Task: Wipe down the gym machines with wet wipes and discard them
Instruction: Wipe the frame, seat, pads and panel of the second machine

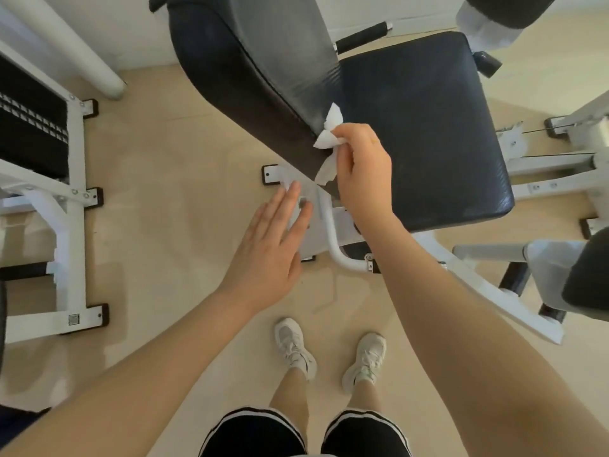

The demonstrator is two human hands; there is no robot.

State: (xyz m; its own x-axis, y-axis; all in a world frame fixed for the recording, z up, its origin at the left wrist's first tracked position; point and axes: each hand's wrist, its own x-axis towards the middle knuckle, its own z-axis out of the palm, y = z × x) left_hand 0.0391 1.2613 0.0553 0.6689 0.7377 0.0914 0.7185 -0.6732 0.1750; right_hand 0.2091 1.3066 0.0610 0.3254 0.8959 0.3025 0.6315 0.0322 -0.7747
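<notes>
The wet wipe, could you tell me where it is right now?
In the head view the wet wipe is pinched in the right hand, at the lower edge of the back pad.

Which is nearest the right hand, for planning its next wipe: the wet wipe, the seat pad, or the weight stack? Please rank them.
From the right hand:
1. wet wipe, held in its fingers.
2. seat pad, just beyond the hand.
3. weight stack, far left.

Pair of white lace-up sneakers (294, 346), toes pointing up the frame, planted on a pale beige floor (171, 179) spreading out on every side of them. Just below the sneakers, bare shins, then black shorts (250, 433) with white-striped hems at the bottom edge. Far above the sneakers, white wall (131, 31) meeting the floor near the top edge
</notes>
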